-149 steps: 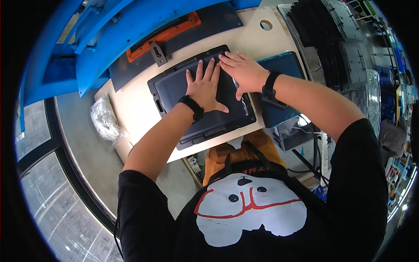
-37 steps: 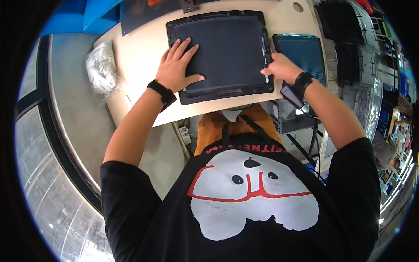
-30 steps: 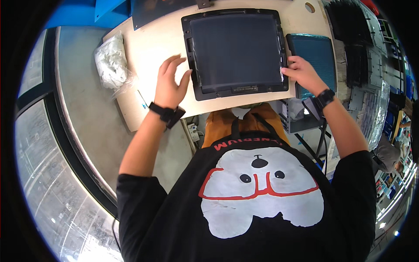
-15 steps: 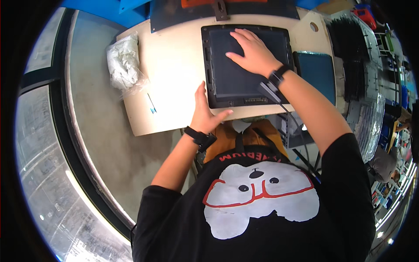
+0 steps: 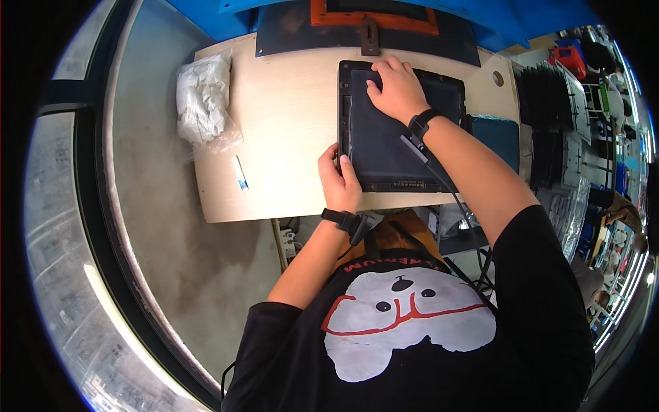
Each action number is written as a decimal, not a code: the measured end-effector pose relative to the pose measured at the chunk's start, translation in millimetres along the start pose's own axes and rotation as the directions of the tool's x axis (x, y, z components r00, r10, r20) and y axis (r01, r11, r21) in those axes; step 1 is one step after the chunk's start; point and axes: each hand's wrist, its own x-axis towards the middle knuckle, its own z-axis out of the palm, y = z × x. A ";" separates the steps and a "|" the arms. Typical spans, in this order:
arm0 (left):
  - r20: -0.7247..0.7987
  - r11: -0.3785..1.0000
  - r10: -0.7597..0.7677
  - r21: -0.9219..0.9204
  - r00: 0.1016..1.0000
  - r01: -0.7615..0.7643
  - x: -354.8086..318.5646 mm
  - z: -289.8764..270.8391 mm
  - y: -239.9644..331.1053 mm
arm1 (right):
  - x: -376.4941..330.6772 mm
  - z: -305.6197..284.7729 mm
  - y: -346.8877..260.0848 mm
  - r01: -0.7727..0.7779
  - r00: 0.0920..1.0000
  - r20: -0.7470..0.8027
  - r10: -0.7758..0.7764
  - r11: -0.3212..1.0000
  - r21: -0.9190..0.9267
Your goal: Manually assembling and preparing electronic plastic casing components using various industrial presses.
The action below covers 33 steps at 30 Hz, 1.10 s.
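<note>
A pale wooden bench [image 5: 288, 117] with rounded corners carries everything here. Its bare middle takes up most of the top. On its left end lies a crumpled clear plastic bag [image 5: 204, 103] of white material, and just below that a small white strip with a blue tip [image 5: 239, 172] lies alone on the wood. On the right half rests a dark flat panel [image 5: 384, 144] with a raised frame (one lower corner reaches the near edge of the bench). Along the far edge lies a dark sheet [image 5: 288, 31] bearing an orange frame [image 5: 374, 17]. A round hole [image 5: 498, 78] pierces the far right corner.
</note>
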 end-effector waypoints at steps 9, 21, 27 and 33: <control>0.018 0.995 0.002 0.095 1.000 -0.004 12.6 -6.6 31.7 | -13.1 -19.3 2.9 0.033 0.996 0.082 -0.040 0.996 0.083; 0.836 0.210 0.158 0.492 0.526 -0.845 93.5 54.9 80.8 | -114.1 -52.6 55.6 -0.059 0.991 0.117 0.071 0.993 -0.102; 0.840 0.195 0.060 0.519 0.539 -0.832 96.7 63.7 86.3 | -113.0 -53.7 60.6 -0.140 0.973 0.179 0.148 0.989 -0.054; 0.839 0.209 0.018 0.529 0.544 -0.823 98.6 69.0 83.6 | -109.5 -57.2 65.6 -0.180 0.961 0.221 0.168 0.983 0.034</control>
